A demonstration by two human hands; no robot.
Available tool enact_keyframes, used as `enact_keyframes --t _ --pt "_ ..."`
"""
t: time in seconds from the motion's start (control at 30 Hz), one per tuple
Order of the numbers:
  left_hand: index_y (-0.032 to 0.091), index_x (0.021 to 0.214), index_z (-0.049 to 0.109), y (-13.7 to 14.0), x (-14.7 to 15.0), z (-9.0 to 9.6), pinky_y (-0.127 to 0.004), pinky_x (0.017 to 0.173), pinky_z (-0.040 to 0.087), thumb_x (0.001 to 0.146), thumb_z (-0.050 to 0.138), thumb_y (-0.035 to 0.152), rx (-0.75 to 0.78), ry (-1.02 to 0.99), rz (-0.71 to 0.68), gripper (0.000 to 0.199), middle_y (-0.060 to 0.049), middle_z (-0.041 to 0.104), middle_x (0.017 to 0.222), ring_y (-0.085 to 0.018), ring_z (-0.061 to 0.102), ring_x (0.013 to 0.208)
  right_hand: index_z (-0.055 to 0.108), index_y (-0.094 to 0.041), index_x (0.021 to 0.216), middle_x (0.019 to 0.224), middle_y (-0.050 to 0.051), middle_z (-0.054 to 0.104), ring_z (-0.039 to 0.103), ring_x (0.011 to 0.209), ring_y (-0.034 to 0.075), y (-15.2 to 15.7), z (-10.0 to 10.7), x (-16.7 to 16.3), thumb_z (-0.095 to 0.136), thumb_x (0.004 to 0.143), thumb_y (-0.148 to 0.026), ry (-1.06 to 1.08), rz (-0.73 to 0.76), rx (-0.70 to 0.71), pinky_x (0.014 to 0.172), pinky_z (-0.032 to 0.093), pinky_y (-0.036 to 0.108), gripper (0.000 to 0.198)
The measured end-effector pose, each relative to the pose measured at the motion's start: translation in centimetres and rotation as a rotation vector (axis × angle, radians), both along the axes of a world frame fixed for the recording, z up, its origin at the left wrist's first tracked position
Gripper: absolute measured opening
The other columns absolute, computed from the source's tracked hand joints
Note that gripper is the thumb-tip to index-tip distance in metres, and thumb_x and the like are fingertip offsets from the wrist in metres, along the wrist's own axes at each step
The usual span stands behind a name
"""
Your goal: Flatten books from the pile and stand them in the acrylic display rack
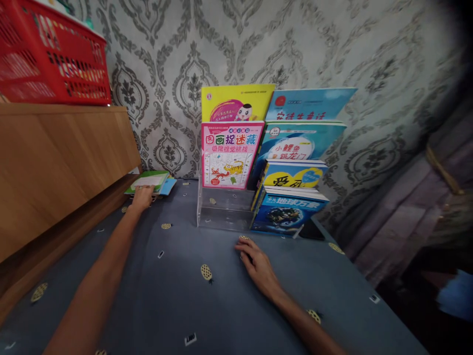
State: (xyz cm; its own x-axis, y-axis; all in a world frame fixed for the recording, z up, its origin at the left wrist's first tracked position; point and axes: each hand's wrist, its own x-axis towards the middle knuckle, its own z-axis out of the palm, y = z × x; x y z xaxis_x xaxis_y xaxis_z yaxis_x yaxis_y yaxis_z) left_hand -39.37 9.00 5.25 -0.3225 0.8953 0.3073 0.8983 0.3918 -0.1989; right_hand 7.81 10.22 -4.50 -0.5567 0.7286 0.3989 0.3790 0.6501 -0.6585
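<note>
While the left hand (142, 198) is on a small pile of books well left of the clear acrylic book rack (225, 220), its fingers lie over the top green book (159, 176); cannot tell if it grips. A light-blue book (169, 186) sticks out of that pile, on the side toward the rack. Right hand (260, 268) is in front of the rack, apart from it, fingers loosely curled, nothing seen in it, over the blue-gray pineapple-print cloth (177, 305).

Rack's left column: pink picture-puzzle book (231, 155) in front of a yellow book (236, 96), lower tier bare. Right column, back to front: blue fairy-tale book (314, 98), teal carp-story book (321, 135), yellow-and-blue book (295, 173), dark-blue earth book (286, 217). Black flat object (313, 231) just beside the rack's right end. Far left of rack: wooden cabinet (70, 153), red plastic basket (84, 93) on top. Patterned wallpaper (162, 64) behind rack; curtain (402, 227) off to its right.
</note>
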Motion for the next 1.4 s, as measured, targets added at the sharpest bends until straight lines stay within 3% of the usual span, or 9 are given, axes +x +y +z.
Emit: enact_keyframes --t 0.13,0.3,0.47,0.63,0.8,0.9,1.07,1.4 --pt "0.013 0.118 0.064 -0.3 0.2 0.3 -0.042 0.097 0.042 0.086 0.041 0.009 0.0 0.024 -0.031 0.039 -0.018 0.072 0.109 -0.03 0.065 0.109 0.075 -0.021 0.104 0.127 0.014 0.067 0.065 0.12 0.027 -0.1 0.1 0.0 0.046 0.093 -0.023 0.014 0.001 0.001 0.104 0.051 0.047 0.031" --pt "0.012 0.13 0.058 -1.3 0.3 -0.4 -0.049 0.105 0.039 0.09 0.045 0.024 0.007 0.052 -0.087 0.043 -0.021 0.062 0.132 -0.034 0.053 0.127 0.075 -0.021 0.105 0.128 0.014 0.067 0.064 0.12 0.027 0.0 0.1 -0.1 0.046 0.093 -0.023 0.005 -0.002 0.006 0.105 0.051 0.046 0.032" --pt "0.013 0.15 0.039 -2.2 -0.4 -1.9 -0.063 0.108 0.034 0.089 0.039 0.015 0.028 -0.024 0.048 0.061 -0.021 0.044 0.154 -0.035 0.038 0.143 0.076 -0.022 0.103 0.127 0.013 0.068 0.065 0.119 0.026 0.1 0.0 -0.1 0.047 0.092 -0.022 0.018 0.006 0.009 0.103 0.052 0.045 0.031" --pt "0.016 0.141 0.051 -2.5 -0.5 -1.2 -0.061 0.107 0.034 0.087 0.033 0.006 -0.002 -0.004 0.036 0.058 -0.019 0.057 0.143 -0.033 0.052 0.132 0.075 -0.021 0.103 0.127 0.014 0.067 0.065 0.119 0.027 0.1 -0.1 -0.1 0.046 0.093 -0.022 0.017 -0.002 0.009 0.104 0.052 0.046 0.032" --pt "0.016 0.124 0.064 -2.9 1.2 -0.2 -0.057 0.105 0.037 0.091 0.04 0.018 -0.022 0.043 -0.041 0.041 -0.019 0.066 0.125 -0.035 0.058 0.121 0.075 -0.021 0.104 0.128 0.013 0.067 0.065 0.12 0.025 0.1 0.0 -0.2 0.046 0.092 -0.022 0.015 0.006 -0.007 0.104 0.052 0.044 0.032" --pt "0.016 0.135 0.058 -3.3 2.2 -0.5 -0.06 0.108 0.035 0.091 0.046 0.025 0.013 0.072 -0.081 0.047 -0.021 0.058 0.137 -0.038 0.05 0.131 0.075 -0.021 0.102 0.127 0.013 0.067 0.065 0.119 0.026 0.0 0.2 -0.2 0.046 0.092 -0.022 0.015 0.003 -0.012 0.104 0.051 0.045 0.031" --pt "0.018 0.153 0.036 -3.8 2.8 -1.4 -0.067 0.107 0.035 0.085 0.041 0.007 -0.082 0.012 0.032 0.069 -0.02 0.038 0.158 -0.04 0.035 0.144 0.075 -0.022 0.102 0.126 0.013 0.067 0.065 0.118 0.026 -0.1 0.3 -0.3 0.046 0.092 -0.021 0.012 0.0 -0.004 0.103 0.052 0.045 0.031" --pt "0.02 0.151 0.04 -6.3 6.1 -1.3 -0.058 0.104 0.042 0.086 0.043 0.006 -0.124 0.023 0.011 0.067 -0.019 0.046 0.152 -0.038 0.046 0.136 0.075 -0.02 0.103 0.127 0.014 0.067 0.064 0.12 0.027 0.0 0.1 -0.3 0.045 0.093 -0.022 0.014 0.009 -0.007 0.105 0.05 0.047 0.032"
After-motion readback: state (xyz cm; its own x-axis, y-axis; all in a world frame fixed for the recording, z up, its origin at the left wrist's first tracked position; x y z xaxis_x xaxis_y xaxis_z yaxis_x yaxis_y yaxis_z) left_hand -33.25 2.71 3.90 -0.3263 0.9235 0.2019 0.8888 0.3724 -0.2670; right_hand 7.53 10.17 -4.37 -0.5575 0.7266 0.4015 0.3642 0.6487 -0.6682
